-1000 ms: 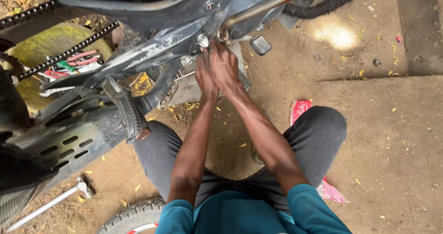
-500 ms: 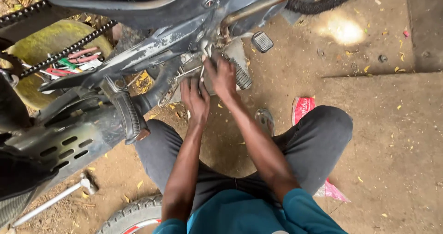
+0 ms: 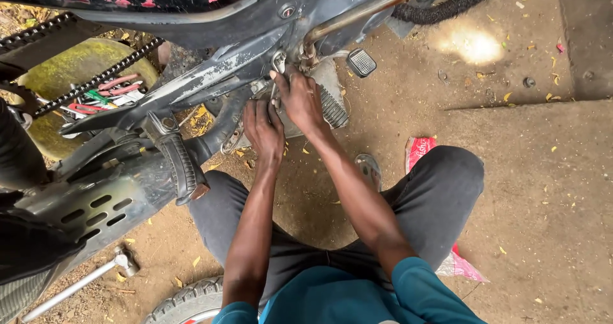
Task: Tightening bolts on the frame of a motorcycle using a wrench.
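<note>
A dark motorcycle frame [image 3: 211, 75] fills the upper left. My right hand [image 3: 301, 99] reaches up to a fitting where the frame meets a metal tube [image 3: 357, 11]. It grips a slim metal wrench [image 3: 278, 62] whose ring end sticks up beside my thumb. My left hand [image 3: 263, 129] is just below and to the left, fingers pushed up under the frame by the wrench's lower end. Whether it holds anything is hidden. A ribbed footpeg [image 3: 333, 107] lies right behind my right hand.
A drive chain [image 3: 96, 78] runs over a yellow-green tub with red and green tools [image 3: 105, 91]. The slotted exhaust [image 3: 96, 203] and a rubber footrest [image 3: 184, 165] lie at left. A long socket handle [image 3: 83, 279], a tyre [image 3: 185, 303], a sandal [image 3: 369, 169] and a red packet [image 3: 418, 151] are on the dirt.
Both hands were clasped together at the fitting a second ago. My left hand has dropped lower and to the left, while my right hand stays up on the wrench.
</note>
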